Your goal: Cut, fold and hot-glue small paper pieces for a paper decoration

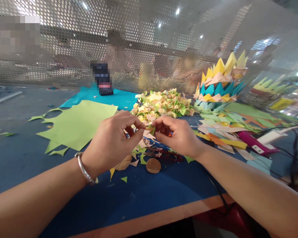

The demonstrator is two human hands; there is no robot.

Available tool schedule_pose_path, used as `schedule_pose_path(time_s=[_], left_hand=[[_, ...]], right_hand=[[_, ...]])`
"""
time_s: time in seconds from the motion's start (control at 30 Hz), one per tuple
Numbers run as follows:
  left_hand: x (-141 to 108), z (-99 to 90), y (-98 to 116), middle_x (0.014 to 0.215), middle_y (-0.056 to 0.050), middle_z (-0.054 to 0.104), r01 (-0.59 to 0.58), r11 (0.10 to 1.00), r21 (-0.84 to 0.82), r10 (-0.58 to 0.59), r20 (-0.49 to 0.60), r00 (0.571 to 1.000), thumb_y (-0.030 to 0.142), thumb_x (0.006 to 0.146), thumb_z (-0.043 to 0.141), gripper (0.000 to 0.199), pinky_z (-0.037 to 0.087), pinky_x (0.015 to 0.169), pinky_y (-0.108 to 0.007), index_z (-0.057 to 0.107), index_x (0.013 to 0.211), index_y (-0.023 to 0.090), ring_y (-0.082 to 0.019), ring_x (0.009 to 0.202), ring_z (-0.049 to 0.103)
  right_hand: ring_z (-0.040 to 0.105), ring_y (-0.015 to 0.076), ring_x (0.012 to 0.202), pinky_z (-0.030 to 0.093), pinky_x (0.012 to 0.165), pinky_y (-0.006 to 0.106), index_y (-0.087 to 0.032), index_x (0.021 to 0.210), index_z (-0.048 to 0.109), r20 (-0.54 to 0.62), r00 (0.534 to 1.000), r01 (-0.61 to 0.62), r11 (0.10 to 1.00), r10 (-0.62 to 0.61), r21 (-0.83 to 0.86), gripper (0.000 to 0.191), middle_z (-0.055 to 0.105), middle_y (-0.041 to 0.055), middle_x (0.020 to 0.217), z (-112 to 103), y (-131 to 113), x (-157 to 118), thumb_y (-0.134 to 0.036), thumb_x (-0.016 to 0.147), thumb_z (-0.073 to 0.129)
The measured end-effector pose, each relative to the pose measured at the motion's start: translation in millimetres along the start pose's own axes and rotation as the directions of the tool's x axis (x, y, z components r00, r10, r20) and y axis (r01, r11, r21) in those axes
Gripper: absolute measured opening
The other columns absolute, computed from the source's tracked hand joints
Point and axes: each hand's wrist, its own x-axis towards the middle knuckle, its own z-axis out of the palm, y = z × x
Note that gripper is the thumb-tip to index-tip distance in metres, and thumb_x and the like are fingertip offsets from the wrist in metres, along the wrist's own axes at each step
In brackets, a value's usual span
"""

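A small folded piece of green paper [151,129] is held up between my two hands, above scattered scraps. My right hand [177,135] pinches it between thumb and fingers. My left hand [115,140], with a silver bangle at the wrist, is closed with thumb and forefinger together at the paper's left end. Under the hands lie paper scraps, a dark red, partly hidden object [172,154] and a round brown disc [153,165]. Just behind is a heap of small folded paper pieces [164,104], yellow, green and pale pink.
Left lies a large green paper sheet [80,124] with a cut edge. A phone [105,81] stands on blue paper [125,96]. Right are a tiered folded-paper model [220,84], paper strips [221,138], a magenta power strip [255,143] and cables. A perforated screen rises behind.
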Motion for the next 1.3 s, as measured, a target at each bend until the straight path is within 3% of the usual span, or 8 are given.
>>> schedule_pose_path(time_s=[0.53,0.83,1.1,1.3], left_hand=[[-0.1,5.0,-2.2,0.082,-0.004,0.070,0.055,0.989,-0.139,-0.049,0.044,0.998,0.026,0.086,0.061,0.012,0.054,0.059,-0.023,0.071,0.088,0.019,-0.013,0.064,0.066],[1.4,6.5,-4.8,0.081,-0.002,0.071,0.046,0.985,-0.167,-0.036,0.063,0.997,0.024,0.085,0.061,0.011,0.054,0.065,-0.024,0.070,0.086,0.018,-0.013,0.068,0.066],[2.3,9.1,-10.1,0.077,-0.003,0.072,0.031,0.956,-0.291,-0.008,0.080,0.997,0.026,0.085,0.062,0.013,0.052,0.062,-0.025,0.071,0.086,0.016,-0.014,0.067,0.065],[2.2,9.1,-9.0,0.074,-0.001,0.071,0.031,0.970,-0.239,-0.016,0.066,0.998,0.027,0.085,0.062,0.014,0.049,0.059,-0.025,0.072,0.084,0.017,-0.013,0.064,0.063]], right_hand=[[0.049,0.0079,0.057,0.039,0.051,0.024,-0.018,0.092,0.062,-0.023,1.000,0.000,1.000,0.000,0.006,0.010,0.060,-0.0018,0.071,1.5,-0.2,-0.1,-0.022,0.083,0.063],[0.049,0.0073,0.056,0.038,0.050,0.023,-0.016,0.093,0.062,-0.018,1.000,0.021,1.000,-0.021,0.002,0.010,0.059,-0.0017,0.071,1.2,-0.7,-0.2,-0.020,0.084,0.063],[0.050,0.0077,0.055,0.039,0.051,0.023,-0.018,0.091,0.061,-0.015,1.000,0.023,1.000,-0.023,-0.008,0.007,0.059,-0.0025,0.069,1.9,-2.7,0.3,-0.021,0.084,0.062],[0.050,0.0073,0.055,0.039,0.051,0.023,-0.016,0.091,0.061,-0.019,0.999,0.043,0.999,-0.043,-0.008,0.007,0.059,-0.0025,0.069,1.8,-2.0,-0.3,-0.019,0.085,0.062]])
